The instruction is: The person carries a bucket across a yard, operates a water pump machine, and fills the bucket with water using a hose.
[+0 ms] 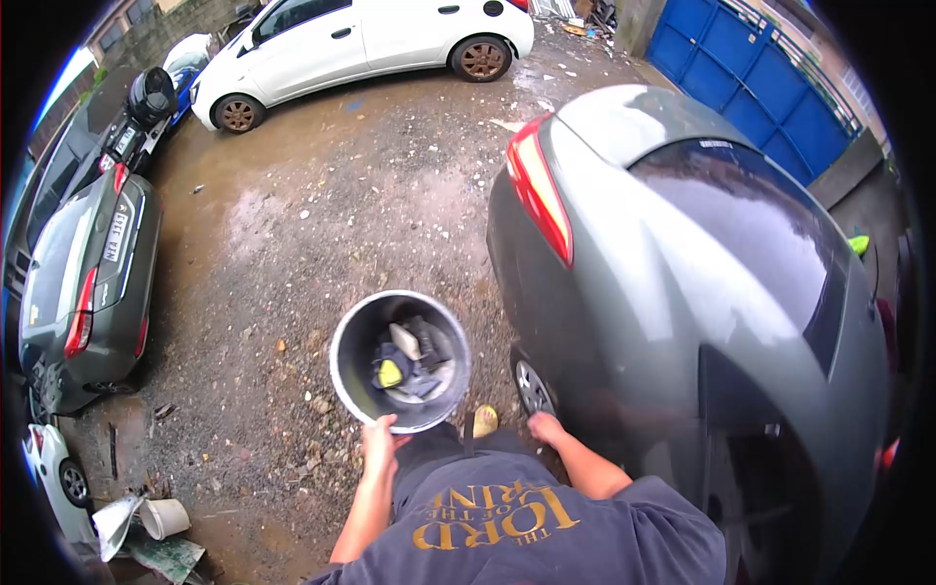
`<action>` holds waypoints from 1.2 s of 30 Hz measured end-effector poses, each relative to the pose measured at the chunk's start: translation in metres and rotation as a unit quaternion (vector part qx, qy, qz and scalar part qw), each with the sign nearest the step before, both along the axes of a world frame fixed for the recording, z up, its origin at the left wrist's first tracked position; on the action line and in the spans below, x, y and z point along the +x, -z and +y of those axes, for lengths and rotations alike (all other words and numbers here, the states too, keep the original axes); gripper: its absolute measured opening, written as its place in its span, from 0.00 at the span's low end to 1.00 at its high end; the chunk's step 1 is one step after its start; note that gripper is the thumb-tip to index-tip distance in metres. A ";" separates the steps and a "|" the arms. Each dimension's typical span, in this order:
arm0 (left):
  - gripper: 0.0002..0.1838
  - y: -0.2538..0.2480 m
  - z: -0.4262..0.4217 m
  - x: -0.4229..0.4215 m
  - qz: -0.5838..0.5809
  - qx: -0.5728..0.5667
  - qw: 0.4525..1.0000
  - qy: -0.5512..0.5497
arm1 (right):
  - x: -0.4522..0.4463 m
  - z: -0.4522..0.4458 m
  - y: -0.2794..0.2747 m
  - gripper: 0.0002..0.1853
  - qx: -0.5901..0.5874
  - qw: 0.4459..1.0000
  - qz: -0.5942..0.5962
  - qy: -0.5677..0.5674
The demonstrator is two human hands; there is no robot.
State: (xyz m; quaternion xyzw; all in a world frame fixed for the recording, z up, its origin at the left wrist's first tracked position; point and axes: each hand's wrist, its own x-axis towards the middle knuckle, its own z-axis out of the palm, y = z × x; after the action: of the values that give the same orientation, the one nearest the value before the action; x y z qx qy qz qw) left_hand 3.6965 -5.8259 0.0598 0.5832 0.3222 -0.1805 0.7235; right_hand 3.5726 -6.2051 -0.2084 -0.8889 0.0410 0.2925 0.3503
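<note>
My left hand (380, 445) grips the near rim of a dark round bucket (343, 375), its thumb over the edge. Inside the bucket lie dark crumpled cloths (425, 341), a yellow-green piece (390, 373) and a pale flat piece (405, 341), whose kinds I cannot make out. Low at my right side, my right hand (546, 428) hangs with its fingers curled in, and nothing shows in it. It is close to the wheel (533, 388) of a grey car (624, 263), apart from the bucket.
Wet gravel (390, 214) with puddles spreads ahead. A white car (361, 44) stands across the far side, a dark car (107, 283) at left. A blue gate (751, 83) is at far right. A white pail (164, 518) lies among scraps at lower left.
</note>
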 end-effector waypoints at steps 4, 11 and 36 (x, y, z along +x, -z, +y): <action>0.20 -0.019 -0.002 0.134 -0.047 0.061 0.995 -0.062 | 0.276 0.018 -0.081 0.14 -0.017 0.994 -0.100 -0.051; 0.22 -0.012 -0.011 0.417 -0.092 0.080 0.991 -0.051 | 0.607 0.065 0.001 0.15 -0.070 0.974 -0.123 -0.175; 0.23 0.142 -0.266 1.244 0.172 0.164 0.971 0.004 | 1.154 -0.411 -0.056 0.17 0.023 0.900 0.009 0.434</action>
State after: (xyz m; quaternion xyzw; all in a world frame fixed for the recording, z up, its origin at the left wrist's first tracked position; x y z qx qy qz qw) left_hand 4.9402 -6.0915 -0.0818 0.6555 0.4650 -0.2258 0.5505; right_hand 4.7266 -6.6164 -0.1528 -0.7718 0.4194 0.1202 0.4625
